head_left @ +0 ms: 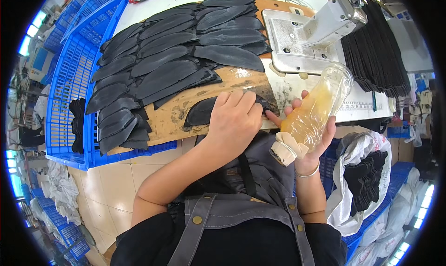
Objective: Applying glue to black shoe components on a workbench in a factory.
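Note:
My left hand (237, 116) is closed over a black curved piece of material (199, 112) on the stained board in front of me. Its curled fingers press on the piece near the right end and hide part of it. In my right hand (312, 162) is a clear bottle (318, 112) of amber, glue-like liquid. The bottle lies tilted, its base up and away to the right, its beige-wrapped neck (284, 147) down toward me. A band goes round that wrapping. Farther up the board lie overlapping rows of similar black pieces (169, 75), with greyish edges.
A white sewing machine (320, 33) stands right of the board (227, 82). Behind it hangs a stack of black strips (374, 52). Blue crates (69, 89) border the left side. At lower right, a white sack (341, 191) holds black pieces.

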A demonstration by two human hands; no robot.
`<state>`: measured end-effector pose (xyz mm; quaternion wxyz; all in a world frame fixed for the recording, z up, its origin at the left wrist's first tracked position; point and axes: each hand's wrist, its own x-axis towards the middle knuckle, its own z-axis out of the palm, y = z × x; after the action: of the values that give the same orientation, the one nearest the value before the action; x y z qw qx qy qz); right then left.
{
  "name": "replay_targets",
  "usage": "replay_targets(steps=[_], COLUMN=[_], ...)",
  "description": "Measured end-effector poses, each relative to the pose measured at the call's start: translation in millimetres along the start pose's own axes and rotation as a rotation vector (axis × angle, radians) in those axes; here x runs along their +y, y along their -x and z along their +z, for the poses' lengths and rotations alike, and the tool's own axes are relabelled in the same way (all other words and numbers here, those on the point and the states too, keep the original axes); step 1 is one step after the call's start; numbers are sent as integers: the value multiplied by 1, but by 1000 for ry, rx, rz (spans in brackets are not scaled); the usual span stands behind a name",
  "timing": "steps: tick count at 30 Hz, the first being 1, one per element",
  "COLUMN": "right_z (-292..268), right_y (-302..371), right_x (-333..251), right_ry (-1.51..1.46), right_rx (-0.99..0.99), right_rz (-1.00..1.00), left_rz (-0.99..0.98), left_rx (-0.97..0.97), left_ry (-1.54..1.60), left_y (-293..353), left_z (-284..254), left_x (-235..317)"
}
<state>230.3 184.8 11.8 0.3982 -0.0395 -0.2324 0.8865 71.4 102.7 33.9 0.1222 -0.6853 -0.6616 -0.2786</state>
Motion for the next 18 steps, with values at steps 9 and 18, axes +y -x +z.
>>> replay_targets(steps=[9,18], right_z=[3,4], right_y=[-2,-4], right_x=[2,4], right_ry=[22,13], right_rx=[4,-25], right_rz=[1,21], left_rz=[-12,-261], left_rx=[20,282], left_ry=[1,324], left_y=[1,0], left_z=[2,-9], left_x=[1,-20])
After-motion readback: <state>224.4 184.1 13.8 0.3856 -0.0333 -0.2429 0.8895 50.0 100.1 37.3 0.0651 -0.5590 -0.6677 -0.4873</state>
